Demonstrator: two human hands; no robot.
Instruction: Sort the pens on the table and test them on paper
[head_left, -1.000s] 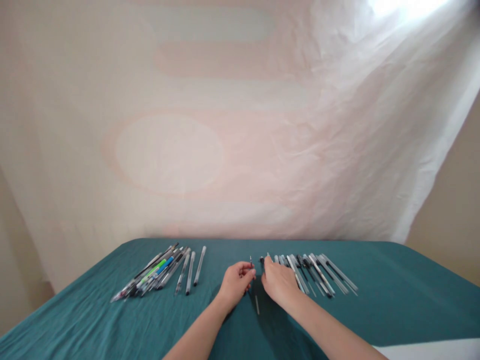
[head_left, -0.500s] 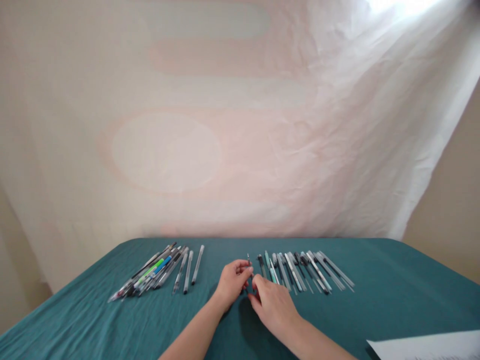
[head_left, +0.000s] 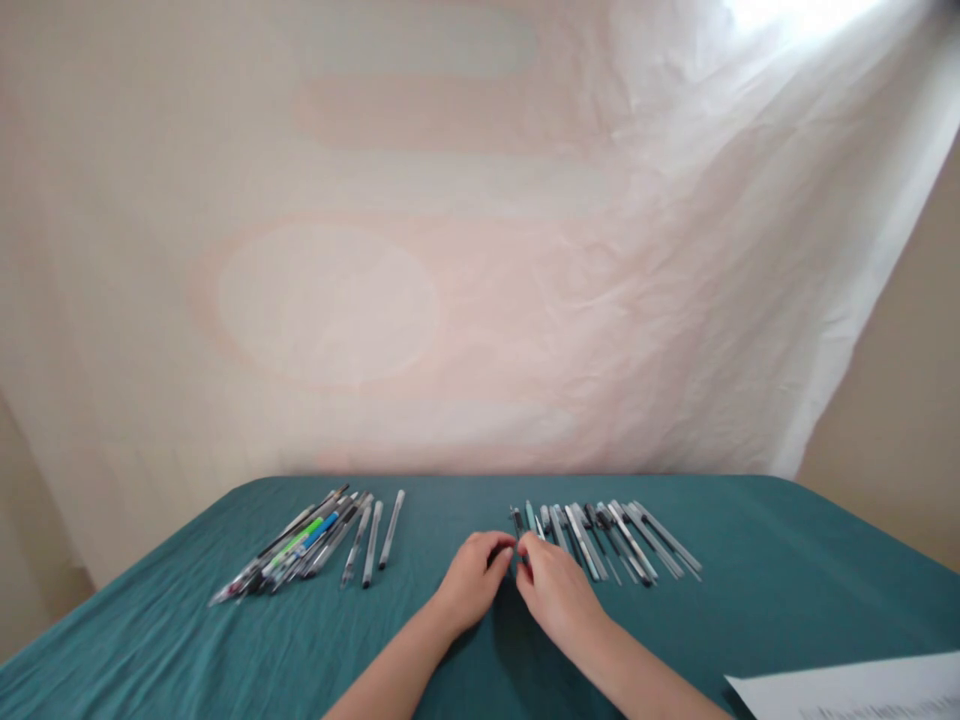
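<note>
My left hand (head_left: 472, 580) and my right hand (head_left: 559, 592) meet fingertip to fingertip over the middle of the table. The fingers of the left are curled, with thumb and forefinger close together; whatever lies in them is hidden. My right hand is closed too, its fingertips bent inward and mostly out of sight. Just beyond the fingertips lies a dark-tipped pen (head_left: 517, 518), the leftmost of a row. A pale green pen (head_left: 531, 516) is beside it. Clear and white pen parts (head_left: 589, 545) continue the row rightward, partly behind my right hand.
On the left lies a heap of pens (head_left: 300, 550), among them a green and a blue one. Several clear pens (head_left: 373, 545) sit separately beside the heap. A sheet of paper (head_left: 855, 690) is at the near right corner of the teal cloth (head_left: 225, 660). Behind hangs a pale sheet (head_left: 480, 300).
Both hands have shifted slightly, the left one rightward toward the row. The thin dark pen piece that stuck up from the left fingers is no longer visible. The view has moved a little.
</note>
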